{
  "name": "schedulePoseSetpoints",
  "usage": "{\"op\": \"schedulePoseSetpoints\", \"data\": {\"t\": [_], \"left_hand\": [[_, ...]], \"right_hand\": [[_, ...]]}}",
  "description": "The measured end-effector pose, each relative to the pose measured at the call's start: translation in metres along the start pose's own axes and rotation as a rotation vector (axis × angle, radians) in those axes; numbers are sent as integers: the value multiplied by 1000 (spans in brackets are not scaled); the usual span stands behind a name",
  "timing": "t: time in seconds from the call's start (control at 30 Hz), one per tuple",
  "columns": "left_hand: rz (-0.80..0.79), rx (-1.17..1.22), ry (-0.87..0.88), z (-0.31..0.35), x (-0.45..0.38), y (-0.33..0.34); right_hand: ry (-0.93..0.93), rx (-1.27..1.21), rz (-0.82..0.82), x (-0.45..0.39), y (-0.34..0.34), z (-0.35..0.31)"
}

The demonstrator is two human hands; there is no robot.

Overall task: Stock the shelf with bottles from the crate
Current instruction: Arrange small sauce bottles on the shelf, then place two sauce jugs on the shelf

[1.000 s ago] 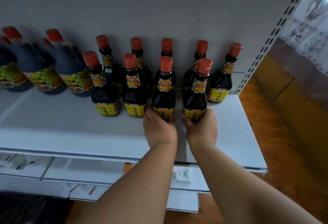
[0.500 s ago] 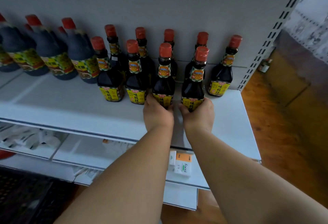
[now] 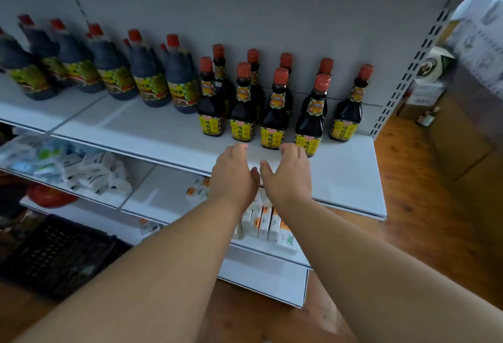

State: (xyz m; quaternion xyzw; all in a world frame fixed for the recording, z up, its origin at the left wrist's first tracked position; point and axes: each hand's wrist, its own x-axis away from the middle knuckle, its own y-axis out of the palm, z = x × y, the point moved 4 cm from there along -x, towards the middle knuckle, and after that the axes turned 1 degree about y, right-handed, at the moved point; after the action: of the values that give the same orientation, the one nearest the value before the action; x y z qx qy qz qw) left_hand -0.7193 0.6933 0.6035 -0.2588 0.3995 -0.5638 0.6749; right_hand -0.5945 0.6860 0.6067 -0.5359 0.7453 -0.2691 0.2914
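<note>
Left hand (image 3: 234, 176) bare, fingers loosely spread and relaxed, holds nothing, hovers over the front part of the white metal shelf board (image 3: 351, 179). Right hand (image 3: 289, 176) same: loose fingers, empty, thumb nearly meeting the left thumb. Right fingertips (image 3: 300, 152) sit just in front of the small dark glass sauce bottle with red cap and yellow label (image 3: 310, 122) at the front right of the cluster; contact cannot be told, fingertips overlap its label base in this view. Left fingertips (image 3: 241, 146) are near, apart from, the next front-row bottle of the same kind (image 3: 273, 122).

Cluster of small bottles stands upright in two rows against the grey back panel (image 3: 272, 16), one more small bottle (image 3: 347, 114) alone to the right. Bigger dark plastic sauce bottles with red caps (image 3: 152, 78) line the shelf to the left. Black plastic crate (image 3: 54, 253) sits low on the floor at left, contents too dark to read. Lower shelf holds white cartons (image 3: 261, 223).

Risks, as judgement: bottles are tall, narrow-necked, packed close, so a knuckle brushing the front-right one could tip it into its neighbours, domino style. Glass falling off the shelf onto the wooden floor (image 3: 435, 206) would likely break. Swinging down to the crate, a forearm could clip the shelf edge or the cartons below. Front row is not quite straight; pushing more bottles in could shove the back ones against the panel.
</note>
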Motion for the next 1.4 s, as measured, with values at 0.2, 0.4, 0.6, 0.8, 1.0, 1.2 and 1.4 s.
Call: {"op": "schedulePoseSetpoints", "data": {"t": [0.2,0.4,0.6,0.8,1.0,1.2,1.4], "left_hand": [[-9,-118,6,-70,29,-76],[31,-248,-173,-219,114,-191],[61,-408,-438,-366,215,-307],[151,-458,-663,-469,280,-379],[128,-493,-796,-556,289,-410],[69,-408,-896,-652,257,-464],[137,-312,-981,-737,250,-507]], "right_hand": [[-157,69,-97,42,38,-73],[-287,31,-267,142,151,-188],[-512,36,-393,250,268,-309],[-747,239,-637,319,360,-397],[-826,364,-803,344,450,-464],[-899,369,-896,340,542,-553],[-833,274,-1020,363,638,-630]]}}
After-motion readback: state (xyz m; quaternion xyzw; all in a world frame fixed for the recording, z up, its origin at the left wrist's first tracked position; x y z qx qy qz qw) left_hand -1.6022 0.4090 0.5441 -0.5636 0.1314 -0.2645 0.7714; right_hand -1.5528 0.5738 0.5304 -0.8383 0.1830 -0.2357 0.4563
